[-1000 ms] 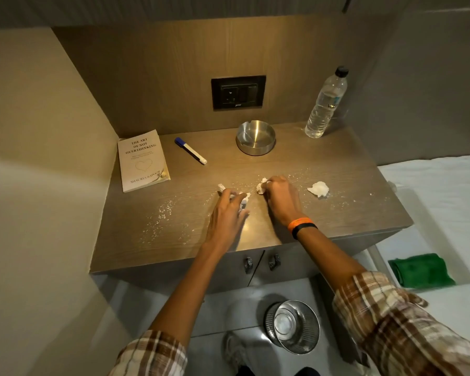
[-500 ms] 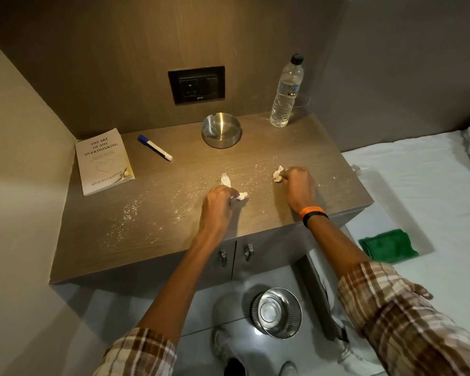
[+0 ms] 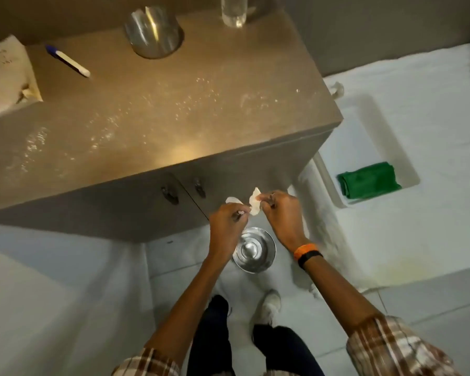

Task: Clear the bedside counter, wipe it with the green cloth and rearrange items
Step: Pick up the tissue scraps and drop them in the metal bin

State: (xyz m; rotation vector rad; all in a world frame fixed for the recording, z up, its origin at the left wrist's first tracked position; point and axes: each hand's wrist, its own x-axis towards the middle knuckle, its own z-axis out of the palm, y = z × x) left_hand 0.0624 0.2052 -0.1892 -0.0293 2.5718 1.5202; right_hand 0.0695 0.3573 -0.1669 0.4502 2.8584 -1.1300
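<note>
We take this for a bedroom, likely a hotel room: right of our hands (image 3: 255, 213) lies a white-sheeted bed (image 3: 418, 109), and beyond them stands a wooden bedside counter (image 3: 174, 109) bearing a book (image 3: 6, 74), pen (image 3: 67, 61), steel ashtray (image 3: 154, 33) and water bottle (image 3: 234, 12).

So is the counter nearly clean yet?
Not yet. The paper scraps are off the counter: the left hand and right hand hold them above the steel bin. White crumbs remain; the green cloth lies unused on the bed; pen, ashtray and book aren't moved.
</note>
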